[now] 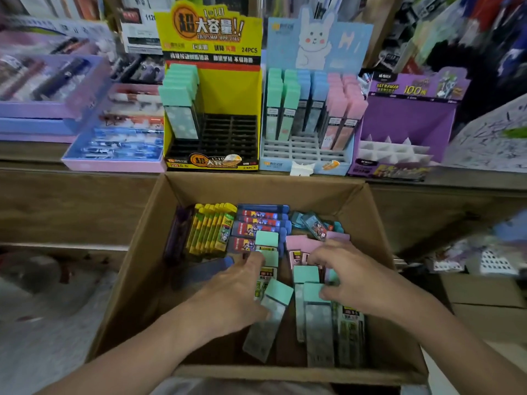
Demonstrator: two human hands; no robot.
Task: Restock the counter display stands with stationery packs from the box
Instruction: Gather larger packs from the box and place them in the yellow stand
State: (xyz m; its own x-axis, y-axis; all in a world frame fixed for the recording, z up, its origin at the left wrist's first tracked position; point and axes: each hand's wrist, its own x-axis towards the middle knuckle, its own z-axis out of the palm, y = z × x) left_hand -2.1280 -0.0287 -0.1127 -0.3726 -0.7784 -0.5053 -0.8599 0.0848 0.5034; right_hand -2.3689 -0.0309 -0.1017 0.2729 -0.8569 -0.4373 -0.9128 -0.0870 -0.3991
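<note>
An open cardboard box stands below the counter with loose stationery packs inside: yellow ones, dark blue ones, pink ones and mint-capped ones. My left hand reaches into the box and grips a tilted mint-capped pack under the thumb. My right hand lies curled over the pile, thumb and fingers round another mint-capped pack. On the counter, the yellow display stand holds mint packs in its left column only. The blue bunny stand holds mint, blue and pink packs.
A purple stand with white dividers sits right of the bunny stand. Pen trays in lilac boxes lie to the left of the yellow stand. More cartons stand at the right, and shelves of goods fill the background.
</note>
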